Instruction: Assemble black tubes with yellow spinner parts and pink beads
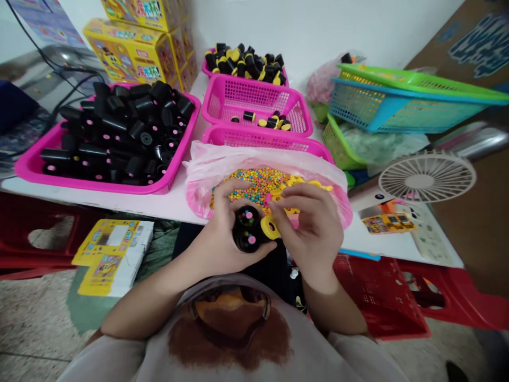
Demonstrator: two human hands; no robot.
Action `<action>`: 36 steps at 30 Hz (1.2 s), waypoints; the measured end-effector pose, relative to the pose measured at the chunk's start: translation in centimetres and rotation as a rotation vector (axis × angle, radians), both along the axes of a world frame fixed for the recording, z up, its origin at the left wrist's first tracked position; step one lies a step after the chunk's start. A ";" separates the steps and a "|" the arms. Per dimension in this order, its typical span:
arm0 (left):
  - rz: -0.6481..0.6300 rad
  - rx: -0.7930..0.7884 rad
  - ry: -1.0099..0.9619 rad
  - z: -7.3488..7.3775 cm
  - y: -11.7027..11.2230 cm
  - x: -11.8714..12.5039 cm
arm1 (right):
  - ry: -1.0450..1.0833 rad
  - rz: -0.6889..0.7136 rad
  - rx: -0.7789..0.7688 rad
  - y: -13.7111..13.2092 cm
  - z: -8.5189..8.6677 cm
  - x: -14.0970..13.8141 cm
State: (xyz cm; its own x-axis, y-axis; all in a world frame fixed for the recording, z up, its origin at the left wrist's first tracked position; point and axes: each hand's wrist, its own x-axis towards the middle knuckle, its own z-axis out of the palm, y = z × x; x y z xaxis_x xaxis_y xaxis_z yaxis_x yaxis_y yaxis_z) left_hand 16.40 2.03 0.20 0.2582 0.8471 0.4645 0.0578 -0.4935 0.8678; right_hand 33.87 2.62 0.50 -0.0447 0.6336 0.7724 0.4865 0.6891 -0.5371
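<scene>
My left hand [217, 233] is wrapped round a cluster of small black plastic cups [247, 241]. Two of them face up open, each showing a pink dot and some coloured beads inside. At the cluster's right side, my right hand [314, 233] pinches a yellow ring-shaped cap [271, 227] with a dark centre; whether a third cup sits under it is hidden. Just beyond both hands, small multicoloured beads [258, 183] fill a plastic-lined pink basket [199, 204]. More yellow caps [308, 183] lie at the right of the beads, partly behind my right hand.
Black cups [127, 127] heap a pink basket at left. A middle pink basket [254, 87] holds several yellow-capped cups; another heap [246, 61] stands behind. Yellow boxes [131, 53], stacked colanders [397, 101], a fan [427, 178] and flattened cartons [113, 254] surround me.
</scene>
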 end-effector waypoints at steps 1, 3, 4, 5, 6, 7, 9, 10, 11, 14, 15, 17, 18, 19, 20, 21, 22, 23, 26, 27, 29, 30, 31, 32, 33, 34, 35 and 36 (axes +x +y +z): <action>-0.015 -0.009 -0.015 0.0 -0.1 0.1 | -0.039 0.048 0.041 -0.2 -0.1 0.2; -0.032 -0.021 -0.037 0.0 -0.1 0.3 | -0.088 0.181 0.062 -0.6 -0.3 0.7; -0.030 -0.025 -0.046 -0.1 -0.1 0.4 | -0.100 0.239 0.054 -0.9 -0.3 0.9; -0.024 -0.031 -0.054 -0.1 -0.1 0.4 | -0.105 0.282 0.041 -1.0 -0.3 1.2; -0.018 -0.041 -0.062 -0.2 0.0 0.4 | -0.116 0.317 0.018 -1.2 -0.2 1.4; -0.020 -0.054 -0.071 -0.2 0.1 0.4 | -0.144 0.349 -0.013 -1.3 -0.1 1.6; -0.038 -0.090 -0.091 -0.4 0.3 0.3 | -0.239 0.376 -0.072 -1.6 0.0 1.8; -0.047 -0.114 -0.103 -0.4 0.3 0.3 | -0.295 0.374 -0.088 -1.6 -0.1 1.8; -0.055 -0.142 -0.115 -0.4 0.3 0.2 | -0.347 0.360 -0.093 -1.7 -0.2 1.8; -0.080 -0.246 -0.141 -0.2 0.1 0.3 | -0.377 0.255 -0.028 -1.9 -1.0 1.5; -0.095 -0.278 -0.145 0.0 0.0 0.4 | -0.361 0.218 0.006 -2.0 -1.3 1.4; -0.124 -0.318 -0.151 0.1 -0.2 0.6 | -0.333 0.174 0.073 -2.0 -1.9 1.4; -0.133 -0.325 -0.156 0.2 -0.3 0.7 | -0.333 0.171 0.100 -2.1 -2.1 1.3; -0.137 -0.323 -0.163 0.2 -0.3 0.8 | -0.338 0.173 0.122 -2.1 -2.2 1.3; -0.137 -0.316 -0.170 0.1 -0.3 0.8 | -0.336 0.174 0.143 -2.1 -2.3 1.3; -0.135 -0.304 -0.173 0.1 -0.3 0.9 | -0.328 0.174 0.162 -2.1 -2.4 1.3; -0.130 -0.293 -0.171 0.0 -0.3 0.9 | -0.320 0.173 0.177 -2.1 -2.4 1.2; -0.123 -0.284 -0.166 -0.1 -0.3 0.9 | -0.313 0.171 0.190 -2.1 -2.5 1.1; -0.109 -0.262 -0.135 -0.3 -0.4 1.0 | -0.301 0.165 0.222 -2.0 -2.8 1.0; -0.104 -0.260 -0.125 -0.3 -0.4 1.1 | -0.300 0.166 0.231 -2.0 -2.9 0.9; -0.108 -0.265 -0.115 -0.3 -0.4 1.2 | -0.290 0.166 0.232 -2.0 -3.0 0.9; -0.116 -0.271 -0.122 -0.3 -0.4 1.3 | -0.277 0.160 0.215 -2.0 -3.0 0.9; -0.126 -0.273 -0.141 -0.3 -0.4 1.4 | -0.253 0.147 0.191 -2.1 -2.9 0.9; -0.135 -0.267 -0.167 -0.2 -0.4 1.5 | -0.221 0.126 0.164 -2.1 -2.9 0.9; -0.142 -0.254 -0.196 -0.2 -0.4 1.7 | -0.186 0.097 0.141 -2.2 -2.8 0.8; -0.144 -0.240 -0.219 -0.1 -0.3 1.8 | -0.156 0.062 0.126 -2.2 -2.7 0.7; -0.144 -0.226 -0.235 -0.1 -0.4 2.0 | -0.133 0.024 0.128 -2.2 -2.6 0.7; -0.144 -0.212 -0.249 -0.1 -0.4 2.2 | -0.121 -0.013 0.144 -2.2 -2.5 0.6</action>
